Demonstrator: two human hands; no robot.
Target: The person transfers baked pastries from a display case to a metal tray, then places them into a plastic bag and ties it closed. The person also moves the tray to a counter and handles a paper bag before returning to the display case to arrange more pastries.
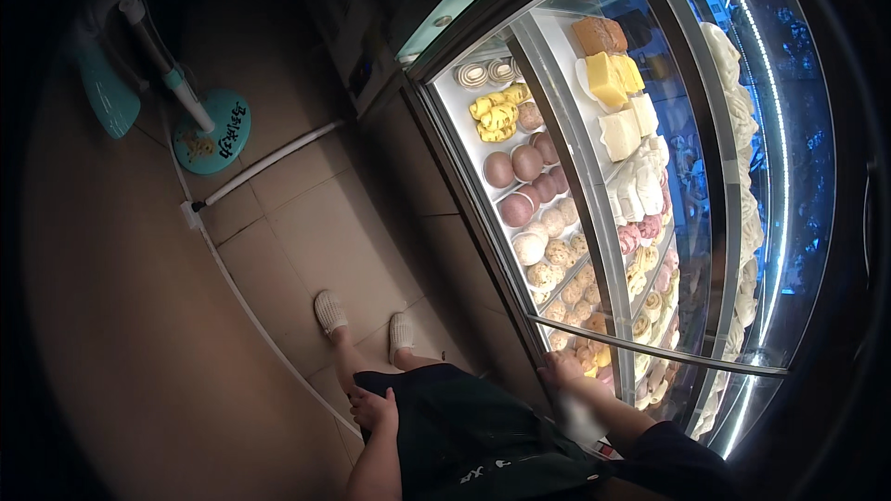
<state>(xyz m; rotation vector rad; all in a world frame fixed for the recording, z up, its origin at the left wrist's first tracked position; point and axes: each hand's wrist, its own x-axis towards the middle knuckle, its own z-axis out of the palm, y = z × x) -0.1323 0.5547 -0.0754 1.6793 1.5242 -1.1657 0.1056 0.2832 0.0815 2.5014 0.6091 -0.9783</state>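
My left hand (374, 409) hangs beside the dark apron (459, 417), thumb apart from the loosely curled fingers. Nothing shows in it. At the lower edge of a lit glass display case, my right hand (562, 369) lies against the metal frame (480, 229), fingers bent. Whether it grips the frame or only rests there, I cannot tell. Close to it are yellow and tan buns (592, 355) on the near shelf. Further along that shelf sit brown round buns (527, 163), yellow patterned rolls (498, 115) and spiral rolls (471, 75).
A middle shelf carries yellow cake blocks (607, 80) and white folded buns (637, 191); pale buns (741, 125) line the far shelf. A metal divider (654, 348) crosses the glass. On the tiled floor (313, 216) are a turquoise round stand base (212, 131), a white tube (275, 163) and a cable (243, 303).
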